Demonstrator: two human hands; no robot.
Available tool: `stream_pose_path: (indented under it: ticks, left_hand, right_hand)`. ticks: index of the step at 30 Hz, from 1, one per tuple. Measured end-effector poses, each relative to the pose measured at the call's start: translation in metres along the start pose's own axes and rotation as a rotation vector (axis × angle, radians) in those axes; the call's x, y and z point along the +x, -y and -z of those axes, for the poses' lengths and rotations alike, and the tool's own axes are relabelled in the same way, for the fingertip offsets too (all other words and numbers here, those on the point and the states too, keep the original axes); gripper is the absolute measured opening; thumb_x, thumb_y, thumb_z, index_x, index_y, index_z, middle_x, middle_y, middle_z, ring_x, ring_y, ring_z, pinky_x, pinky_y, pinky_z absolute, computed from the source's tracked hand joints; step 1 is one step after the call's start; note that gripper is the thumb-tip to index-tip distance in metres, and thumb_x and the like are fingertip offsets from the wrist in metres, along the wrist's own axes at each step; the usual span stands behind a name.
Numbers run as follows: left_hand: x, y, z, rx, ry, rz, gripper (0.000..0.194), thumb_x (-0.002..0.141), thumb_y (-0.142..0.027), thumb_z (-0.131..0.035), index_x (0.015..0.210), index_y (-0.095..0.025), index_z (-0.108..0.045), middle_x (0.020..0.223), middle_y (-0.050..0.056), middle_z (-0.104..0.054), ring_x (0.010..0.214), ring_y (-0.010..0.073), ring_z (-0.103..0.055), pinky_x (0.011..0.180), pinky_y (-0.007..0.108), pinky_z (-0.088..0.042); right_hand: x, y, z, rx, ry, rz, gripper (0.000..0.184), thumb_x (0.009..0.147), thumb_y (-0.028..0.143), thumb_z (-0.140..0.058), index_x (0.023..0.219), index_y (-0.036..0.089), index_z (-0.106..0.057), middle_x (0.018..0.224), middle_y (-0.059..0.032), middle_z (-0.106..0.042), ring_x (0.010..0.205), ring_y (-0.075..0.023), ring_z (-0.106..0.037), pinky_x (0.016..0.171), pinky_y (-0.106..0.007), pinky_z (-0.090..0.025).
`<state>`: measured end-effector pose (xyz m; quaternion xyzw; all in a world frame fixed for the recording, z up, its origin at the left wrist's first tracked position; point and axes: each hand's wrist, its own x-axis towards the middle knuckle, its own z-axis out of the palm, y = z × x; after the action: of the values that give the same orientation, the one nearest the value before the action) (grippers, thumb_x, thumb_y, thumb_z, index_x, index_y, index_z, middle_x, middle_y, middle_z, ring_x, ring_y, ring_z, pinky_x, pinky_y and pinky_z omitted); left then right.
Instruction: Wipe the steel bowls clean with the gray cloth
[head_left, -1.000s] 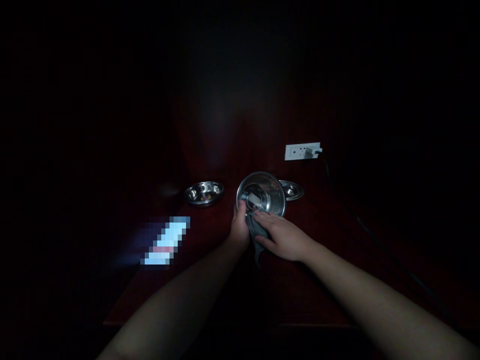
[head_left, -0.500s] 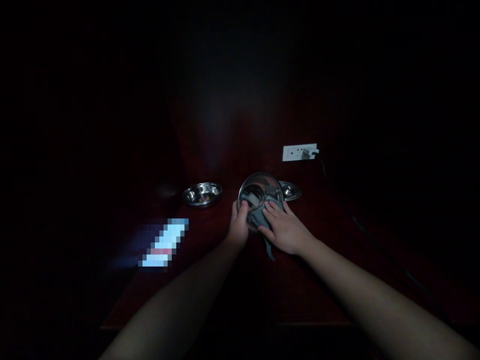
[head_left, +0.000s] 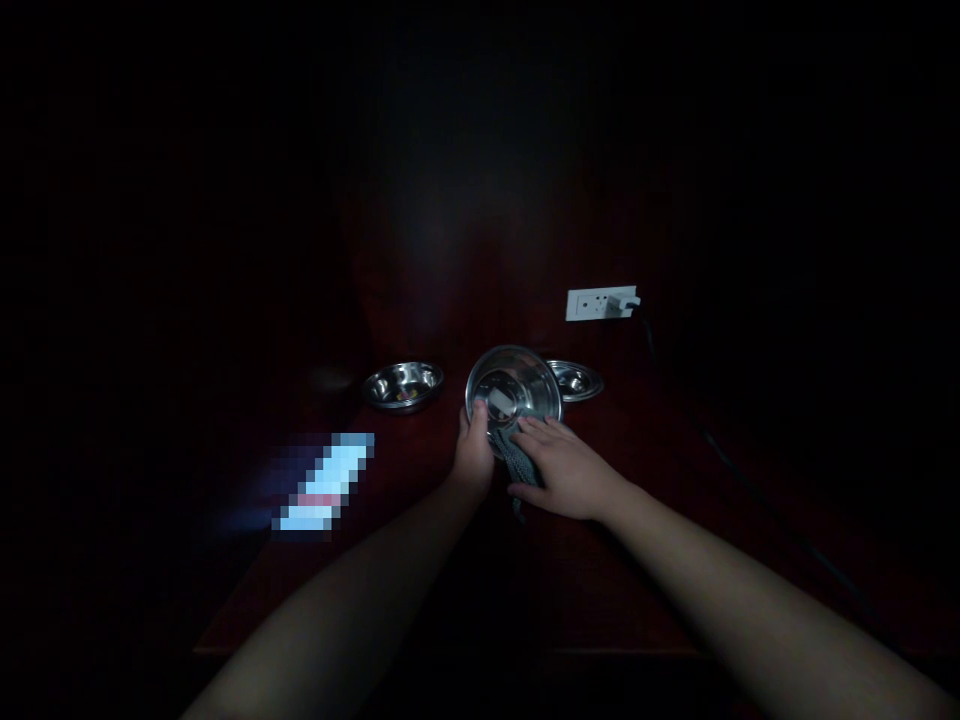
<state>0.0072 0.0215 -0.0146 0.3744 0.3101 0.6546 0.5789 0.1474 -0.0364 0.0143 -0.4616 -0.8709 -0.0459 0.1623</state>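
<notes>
A shiny metal bowl (head_left: 529, 375) is tilted with its open side facing me, over the dark red table. My left hand (head_left: 475, 452) grips its lower left rim, the thumb inside and the other fingers hidden behind. At the lower right rim my right hand (head_left: 564, 465) presses a grey-green cloth (head_left: 517, 460) against the bowl. The fingers lie over the cloth, and part of it hangs below the rim. A pale rectangular patch shows on the bowl's inner bottom.
Back left on the table (head_left: 420, 560) stands a shallow metal dish (head_left: 405, 388). Another metal dish or lid (head_left: 579, 382) lies behind the bowl. A bright pixelated rectangle (head_left: 326, 485) is at left. A wall socket (head_left: 600, 303) holds a plug; a dark cable (head_left: 720, 450) runs down the right side.
The bowl has shifted slightly left and its inside shows more. My right hand and the cloth have slid down from inside the bowl toward its lower rim.
</notes>
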Motion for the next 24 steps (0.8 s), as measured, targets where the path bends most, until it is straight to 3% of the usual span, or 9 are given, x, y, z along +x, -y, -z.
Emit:
stream_pose_path:
  ticks: [10,13,17,21,24]
  left_hand:
    - [-0.007,-0.012,-0.006,0.069,-0.126,0.062,0.043,0.083,-0.05,-0.053,0.107,-0.015,-0.062,0.105,0.01,-0.068,0.101,0.0228,-0.062,0.097,0.036,-0.042]
    - [-0.004,-0.01,-0.004,0.026,-0.109,0.053,0.042,0.083,-0.05,-0.053,0.106,-0.016,-0.063,0.107,0.01,-0.068,0.103,0.0226,-0.062,0.097,0.036,-0.042]
    - [0.002,-0.002,-0.002,-0.049,-0.044,0.062,0.045,0.083,-0.053,-0.051,0.105,-0.015,-0.064,0.108,0.01,-0.068,0.102,0.0223,-0.063,0.096,0.036,-0.043]
    - [-0.001,-0.001,-0.006,-0.08,-0.018,0.179,0.047,0.085,-0.053,-0.046,0.1,-0.012,-0.064,0.105,0.014,-0.068,0.099,0.0234,-0.065,0.094,0.038,-0.045]
    - [-0.005,-0.005,-0.01,-0.117,0.01,0.213,0.044,0.084,-0.049,-0.052,0.108,-0.014,-0.06,0.108,0.014,-0.067,0.102,0.0235,-0.064,0.091,0.039,-0.047]
  right_hand:
    - [-0.002,0.006,0.012,0.184,-0.062,0.064,0.065,0.076,0.056,-0.06,0.128,0.018,-0.051,0.134,-0.0145,-0.051,0.121,-0.0295,-0.048,0.1,-0.047,-0.036]
    - [-0.001,0.005,0.012,0.213,-0.028,0.073,0.061,0.083,0.052,-0.053,0.132,0.016,-0.047,0.13,-0.0133,-0.055,0.122,-0.0273,-0.048,0.106,-0.048,-0.029]
    - [0.001,0.002,0.007,0.119,-0.011,-0.011,0.06,0.091,0.05,-0.038,0.135,0.011,-0.044,0.138,-0.0167,-0.048,0.132,-0.0277,-0.038,0.112,-0.05,-0.016]
    - [0.003,0.003,0.004,-0.011,-0.008,-0.111,0.061,0.091,0.052,-0.035,0.131,0.008,-0.049,0.141,-0.0197,-0.043,0.135,-0.0289,-0.033,0.113,-0.05,-0.011]
    - [0.003,0.005,0.004,-0.04,0.005,-0.151,0.062,0.091,0.053,-0.034,0.132,0.008,-0.048,0.142,-0.0204,-0.042,0.135,-0.0293,-0.032,0.112,-0.051,-0.011]
